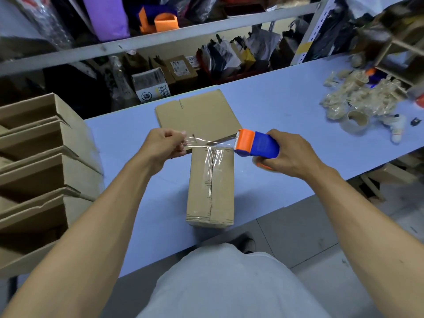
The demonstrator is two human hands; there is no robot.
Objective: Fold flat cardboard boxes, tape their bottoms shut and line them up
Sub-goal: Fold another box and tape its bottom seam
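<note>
A folded cardboard box (pixel 210 189) stands bottom-up on the blue table (pixel 286 125), with clear tape running along its centre seam. My right hand (pixel 291 154) grips a blue and orange tape dispenser (pixel 257 144) just past the box's far right corner. My left hand (pixel 164 143) pinches the free end of a clear tape strip (pixel 211 142) stretched from the dispenser across the box's far edge. Behind the box lies a flat, unfolded cardboard box (pixel 197 115).
Several folded open boxes (pixel 41 171) stand in a row at the left. A heap of used tape scraps and empty rolls (pixel 360 99) lies at the table's right end. Cluttered shelves (pixel 183 28) rise behind the table. The table's front edge is close to my body.
</note>
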